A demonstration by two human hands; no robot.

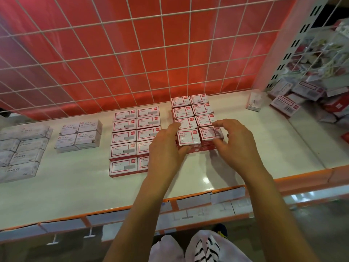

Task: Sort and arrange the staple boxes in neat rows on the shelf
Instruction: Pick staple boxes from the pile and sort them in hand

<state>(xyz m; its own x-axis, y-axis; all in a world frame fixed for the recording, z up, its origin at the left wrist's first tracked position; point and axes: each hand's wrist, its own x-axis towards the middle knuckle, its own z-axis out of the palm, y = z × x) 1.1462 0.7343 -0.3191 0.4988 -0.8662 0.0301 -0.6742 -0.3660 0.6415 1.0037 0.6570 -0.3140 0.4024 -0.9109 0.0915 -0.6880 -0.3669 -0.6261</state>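
Right of centre on the shelf [75, 190], a block of red-and-white boxes [190, 112] stands two across and four deep. Labels face up, and each box's long axis runs parallel to the shelf's front edge. The left hand [166, 146] curls round the front-left box [188, 138], thumb at its far corner. The right hand [234, 140] pinches the front-right box [208, 134] between bent fingers and thumb. A lower layer shows only as a red strip. The left hand hides the right ends of the neighbouring block [124, 138]. The small print is unreadable.
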